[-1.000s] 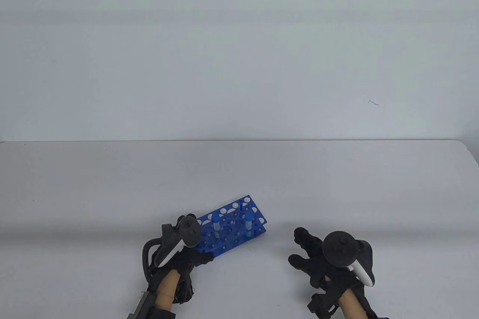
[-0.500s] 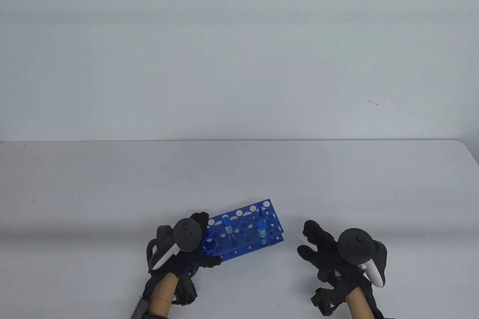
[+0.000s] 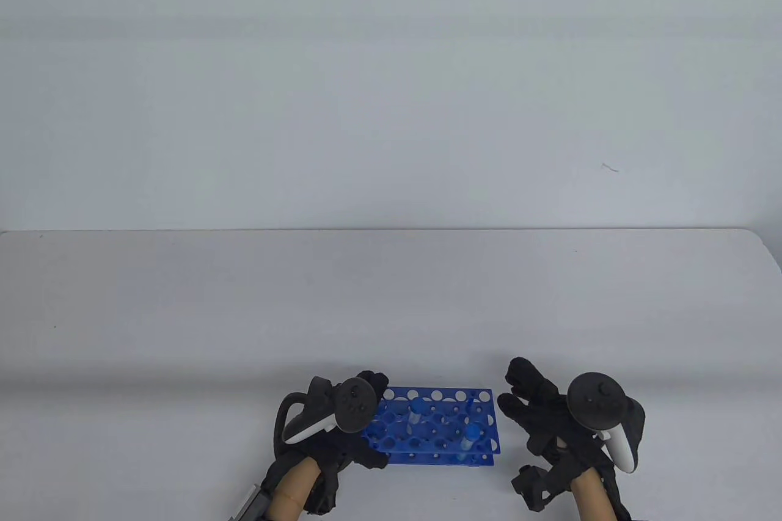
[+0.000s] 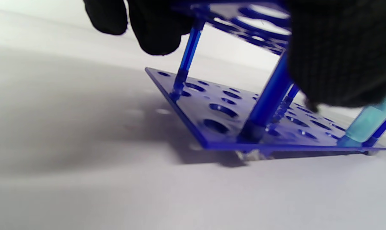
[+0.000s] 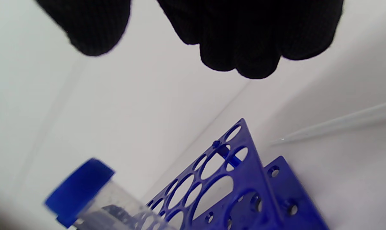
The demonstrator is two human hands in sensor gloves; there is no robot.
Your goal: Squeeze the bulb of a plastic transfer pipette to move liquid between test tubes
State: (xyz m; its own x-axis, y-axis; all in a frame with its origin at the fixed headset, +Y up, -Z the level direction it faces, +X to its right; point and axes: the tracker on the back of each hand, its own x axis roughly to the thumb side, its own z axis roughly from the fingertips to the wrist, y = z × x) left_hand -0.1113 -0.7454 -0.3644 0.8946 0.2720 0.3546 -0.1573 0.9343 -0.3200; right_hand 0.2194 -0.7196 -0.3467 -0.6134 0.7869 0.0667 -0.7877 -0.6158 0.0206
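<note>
A blue perforated plastic test-tube rack (image 3: 437,426) lies near the table's front edge, its long axis running left to right. The left hand (image 3: 342,423) grips the rack's left end. Two blue-capped clear tubes (image 3: 416,410) (image 3: 470,438) stand in it. The right hand (image 3: 544,411) hovers just right of it, fingers spread, holding nothing. A clear plastic pipette (image 5: 336,124) lies on the table beside the rack.

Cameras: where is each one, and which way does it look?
Table view: up front, facing both hands and blue rack.
Left wrist view: low, beside the rack's base; gloved fingers on top.
Right wrist view: beside the rack; capped tube, pipette, fingers.
All share the rack.
</note>
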